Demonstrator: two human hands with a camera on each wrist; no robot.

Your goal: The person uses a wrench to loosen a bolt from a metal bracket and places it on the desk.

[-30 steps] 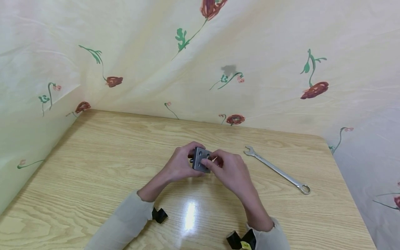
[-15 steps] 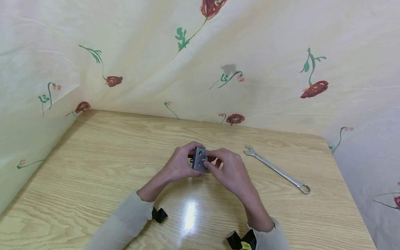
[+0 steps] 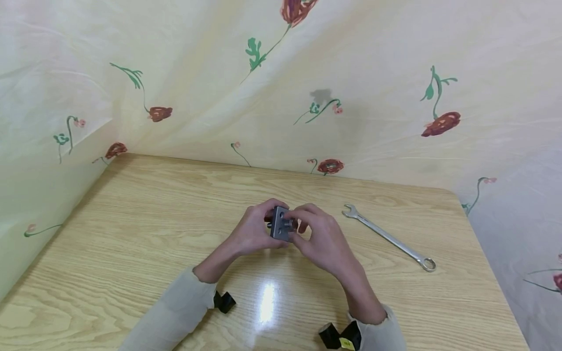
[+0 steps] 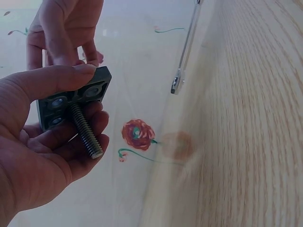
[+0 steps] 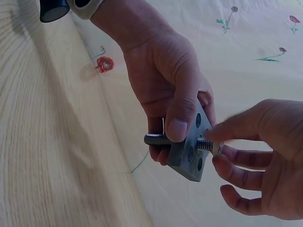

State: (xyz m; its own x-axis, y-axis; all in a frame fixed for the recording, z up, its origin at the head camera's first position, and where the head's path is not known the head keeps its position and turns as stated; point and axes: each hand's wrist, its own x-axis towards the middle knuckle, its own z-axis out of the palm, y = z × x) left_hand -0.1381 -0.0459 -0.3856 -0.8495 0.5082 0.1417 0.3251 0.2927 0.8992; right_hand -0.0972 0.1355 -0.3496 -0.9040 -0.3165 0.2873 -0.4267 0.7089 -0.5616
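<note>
Right wrist, bolt [image 5: 205, 144] either side of plate [image 5: 179, 159], left wrist, one side

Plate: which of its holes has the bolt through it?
The middle hole: the bolt passes through the plate there, sticking out on both faces. The other visible holes, spaced around it, have none.

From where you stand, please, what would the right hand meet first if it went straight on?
The right hand would likely meet the bolt, perhaps already touched, then the grey block in the left hand; depth there is unclear.
</note>
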